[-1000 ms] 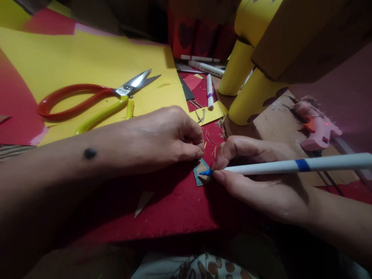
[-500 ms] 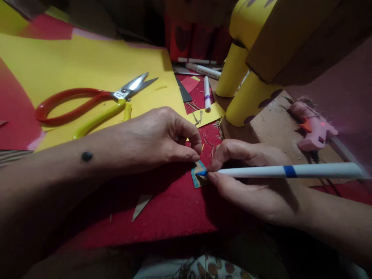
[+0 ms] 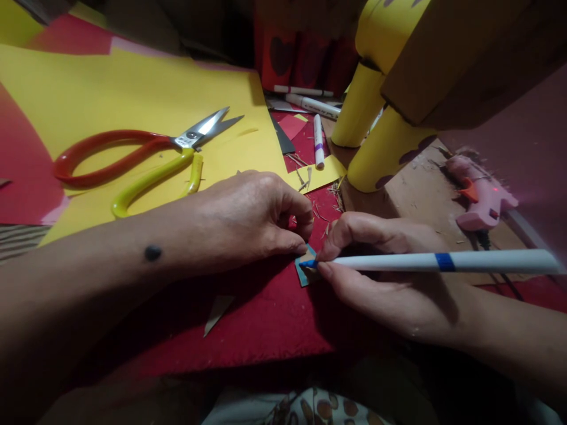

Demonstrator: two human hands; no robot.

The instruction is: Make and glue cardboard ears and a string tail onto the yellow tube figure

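Note:
A small cardboard piece (image 3: 306, 257) with blue-coloured edges lies on the red tabletop (image 3: 261, 330). My left hand (image 3: 261, 218) is closed, its thumb and curled fingers at the top corner of the cardboard; the exact contact is partly hidden. In my right hand (image 3: 376, 260) is a white marker (image 3: 390, 261) with a blue band, held in a pinch near the tip. Its blue tip rests on the cardboard face. The right fingertips cover the piece's right side.
Scissors (image 3: 188, 139) with red and yellow handles lie part-open on yellow paper (image 3: 146, 88). A pink glue gun (image 3: 481, 200) lies at the right, near yellow tubes (image 3: 376, 150) under a cardboard box (image 3: 443, 71). Markers (image 3: 319, 141), scraps and a cardboard sliver (image 3: 217, 313) are scattered about.
My left hand has shifted slightly right and curled closer to the cardboard. The marker tip stays on the piece, nearer its left edge. The whole view has shifted a little.

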